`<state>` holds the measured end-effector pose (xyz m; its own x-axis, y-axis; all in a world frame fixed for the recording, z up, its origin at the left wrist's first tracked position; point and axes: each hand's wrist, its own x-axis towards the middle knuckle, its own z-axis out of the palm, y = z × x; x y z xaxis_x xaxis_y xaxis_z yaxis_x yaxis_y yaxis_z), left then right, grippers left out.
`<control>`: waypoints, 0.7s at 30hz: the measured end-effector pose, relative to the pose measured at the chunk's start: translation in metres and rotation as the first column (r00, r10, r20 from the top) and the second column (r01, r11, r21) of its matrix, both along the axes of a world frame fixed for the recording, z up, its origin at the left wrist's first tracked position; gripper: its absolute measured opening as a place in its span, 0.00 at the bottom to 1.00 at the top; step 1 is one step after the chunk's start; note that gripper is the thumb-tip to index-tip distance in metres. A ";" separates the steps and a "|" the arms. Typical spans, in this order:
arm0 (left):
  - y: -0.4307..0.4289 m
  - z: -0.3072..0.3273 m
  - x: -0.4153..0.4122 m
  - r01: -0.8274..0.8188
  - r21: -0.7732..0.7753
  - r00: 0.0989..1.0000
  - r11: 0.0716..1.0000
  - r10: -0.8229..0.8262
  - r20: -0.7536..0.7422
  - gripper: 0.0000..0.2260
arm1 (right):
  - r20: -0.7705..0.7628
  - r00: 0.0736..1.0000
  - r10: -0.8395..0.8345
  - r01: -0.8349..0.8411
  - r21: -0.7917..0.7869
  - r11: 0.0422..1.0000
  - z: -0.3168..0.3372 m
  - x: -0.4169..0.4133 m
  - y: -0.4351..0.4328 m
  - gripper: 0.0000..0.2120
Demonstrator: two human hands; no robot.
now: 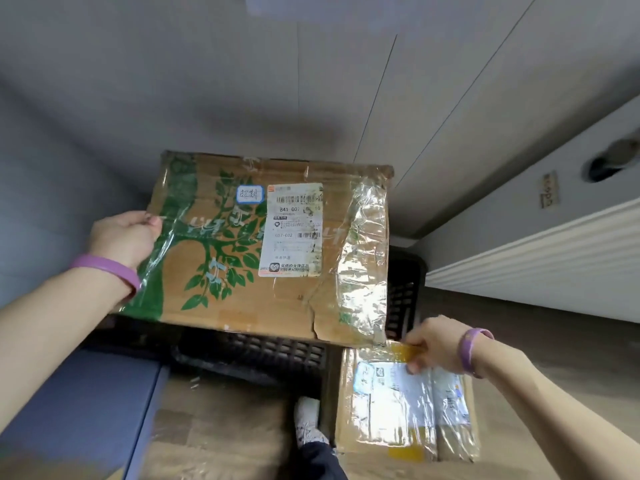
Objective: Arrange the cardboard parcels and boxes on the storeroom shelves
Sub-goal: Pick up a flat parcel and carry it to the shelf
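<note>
A large flat cardboard box with a green tree print, a white shipping label and shiny clear tape fills the middle of the view, held up above a black slatted crate. My left hand grips its left edge. My right hand is at the box's lower right corner, fingers curled at the top edge of a smaller taped cardboard parcel with a white label that lies on the floor below.
A grey-blue cushioned surface lies at lower left. A white door with a handle stands to the right, pale wall panels behind. Wood floor and my shoe show at the bottom.
</note>
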<state>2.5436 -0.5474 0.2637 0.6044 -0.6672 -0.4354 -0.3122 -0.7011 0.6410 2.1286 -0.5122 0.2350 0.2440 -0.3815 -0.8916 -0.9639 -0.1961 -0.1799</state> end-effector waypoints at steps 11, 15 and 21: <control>0.011 -0.031 -0.015 -0.124 -0.009 0.989 0.992 0.124 0.079 0.08 | 0.011 0.999 -0.040 0.041 -0.166 0.985 0.077 -0.042 -0.026 0.19; 0.019 -0.080 -0.036 -0.090 0.031 0.991 0.995 0.086 0.098 0.08 | -0.005 0.999 -0.038 0.037 -0.168 0.985 0.057 -0.046 -0.042 0.16; 0.023 -0.129 -0.046 -0.094 0.061 0.994 0.994 0.091 0.053 0.12 | 0.098 0.985 -0.142 0.160 -0.210 0.965 0.028 -0.032 -0.073 0.08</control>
